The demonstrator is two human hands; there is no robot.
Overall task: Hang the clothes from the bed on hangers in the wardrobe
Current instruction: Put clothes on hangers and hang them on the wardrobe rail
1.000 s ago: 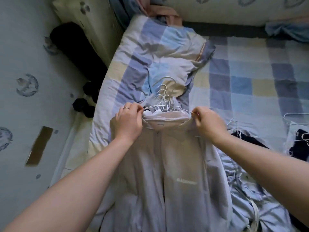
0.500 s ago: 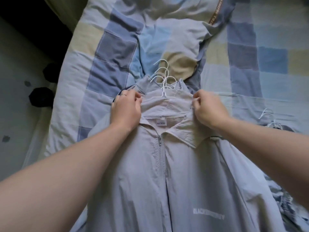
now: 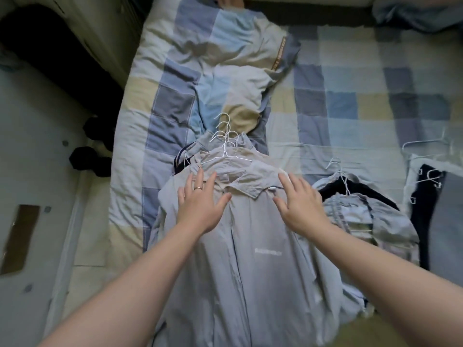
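Both hands are releasing the collar they were pinching half a second ago; they are now lying flat and spread, holding nothing. I am seeing the left hand (image 3: 200, 204) over the left chest of the grey jacket (image 3: 250, 271) and the right hand (image 3: 298, 204) over its right shoulder. I cannot tell whether the palms are pressing the cloth or hovering just above it.

The jacket is lying front-up near the left edge of the bed (image 3: 338, 108), its hem running toward the near edge. A white wire hanger (image 3: 225, 156) is showing at its collar. It is resting on other hangered garments, whose hooks (image 3: 225, 131) are fanning out just beyond the collar.

Risks I am noting:
- The hooks are crowding together. Lifting one is likely to drag its neighbours, snagging or spilling the stack.
- The jacket's cloth is looking thin and slick, and the collar is sitting partly unzipped. A tilted lift could let a shoulder slide off the wire.
- The stack is sitting close to the left edge. A sideways pull could send garments to the floor (image 3: 37, 171).
- A second pile (image 3: 363, 214) is lying just beside the right hand, and a careless sweep could catch its hangers.
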